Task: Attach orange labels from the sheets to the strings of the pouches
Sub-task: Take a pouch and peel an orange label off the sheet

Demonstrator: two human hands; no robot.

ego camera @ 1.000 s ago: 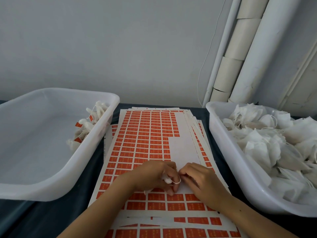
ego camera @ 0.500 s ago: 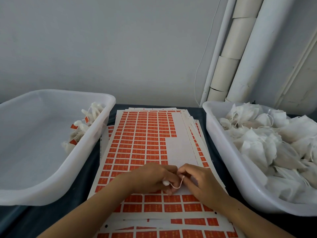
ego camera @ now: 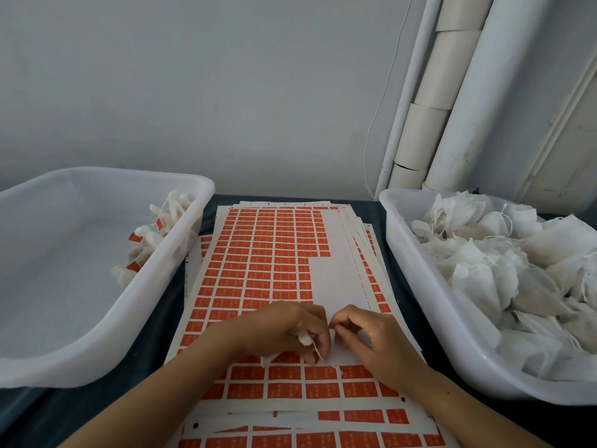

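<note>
Your left hand is curled round a small white pouch, most of it tucked into the palm so only a crumpled corner shows between the fingers. That leaves the fingertips free to steady the string, which trails from the pouch down and toward you onto the label sheet. The string's long axis runs roughly far-to-near with a slight lean to the right; where its free end lies is too fine to tell.

Your right hand has its fingers curled in, thumb and forefinger meeting just beside the left fingertips. It seems to be pinching the string or a peeled label, but I cannot tell which, since nothing orange shows between the fingers.

You are working over the bare white strip of the top sheet, where labels have already been taken, with unused orange rows just near of your hands. That placement looks deliberate: the next label is within a fingertip's reach.

The sheets lie stacked on the dark worktop, long axis running away from you. On the right, a white bin is heaped with unlabelled pouches. On the left, another white bin holds a few finished pouches with orange tags in its far right corner, so work probably flows right to left, and most pouches remain.
</note>
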